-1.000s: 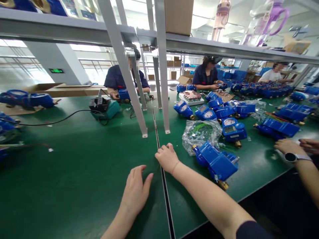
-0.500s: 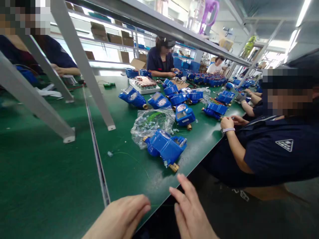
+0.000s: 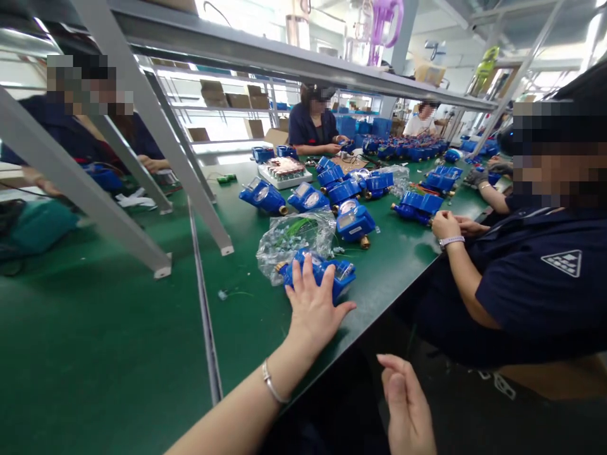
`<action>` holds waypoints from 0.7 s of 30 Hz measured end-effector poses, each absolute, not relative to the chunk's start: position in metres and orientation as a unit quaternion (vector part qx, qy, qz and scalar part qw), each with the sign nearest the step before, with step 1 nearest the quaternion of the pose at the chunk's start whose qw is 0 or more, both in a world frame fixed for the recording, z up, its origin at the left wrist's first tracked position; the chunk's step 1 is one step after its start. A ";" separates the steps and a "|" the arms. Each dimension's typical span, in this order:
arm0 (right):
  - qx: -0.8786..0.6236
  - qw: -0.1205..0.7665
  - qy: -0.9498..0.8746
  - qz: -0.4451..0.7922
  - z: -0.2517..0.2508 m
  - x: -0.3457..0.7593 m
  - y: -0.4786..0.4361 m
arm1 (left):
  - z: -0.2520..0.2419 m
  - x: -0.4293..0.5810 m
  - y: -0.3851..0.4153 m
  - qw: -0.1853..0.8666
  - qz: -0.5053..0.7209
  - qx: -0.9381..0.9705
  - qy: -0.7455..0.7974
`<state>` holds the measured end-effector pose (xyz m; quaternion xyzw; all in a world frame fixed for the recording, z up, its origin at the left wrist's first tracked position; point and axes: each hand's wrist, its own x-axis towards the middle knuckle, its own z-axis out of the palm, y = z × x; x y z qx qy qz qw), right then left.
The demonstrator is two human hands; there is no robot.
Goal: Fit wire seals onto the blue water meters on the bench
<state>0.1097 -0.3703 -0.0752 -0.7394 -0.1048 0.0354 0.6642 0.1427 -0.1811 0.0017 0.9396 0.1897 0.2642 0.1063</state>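
Left hand spread over the nearest blue meter, right hand beyond the counter's edge.

From left to right, I note on the counter [image 3: 133,341] a small pale connector [image 3: 222,294] with a thin green wire, then a clear plastic bag [image 3: 269,254] just beyond the blue meter [image 3: 342,281]. The meter lies directly under the fingers of the left hand [image 3: 313,306], apparently touched, not gripped; its long axis seems to run roughly left to right, brass end leftward. The left is plainly the nearer hand; from the right hand [image 3: 408,401], the meter lies forward and leftward. That right hand is loosely curled, cut off at the frame's bottom; whether it pinches anything, I cannot tell. The meter's middle and near side are hidden by the left hand.
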 end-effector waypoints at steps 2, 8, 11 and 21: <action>-0.738 0.669 -0.081 0.031 -0.077 0.102 -0.369 | -0.003 0.147 -0.180 0.127 0.266 0.940 0.173; -0.766 0.620 -0.169 0.022 -0.073 0.103 -0.373 | 0.004 0.112 -0.144 0.188 0.221 0.955 0.063; -0.781 0.563 -0.270 0.019 -0.070 0.112 -0.372 | 0.013 0.081 -0.107 0.237 0.184 0.954 0.017; -0.774 0.473 -0.420 0.005 -0.030 0.112 -0.332 | 0.010 0.022 -0.020 0.318 0.162 0.931 0.073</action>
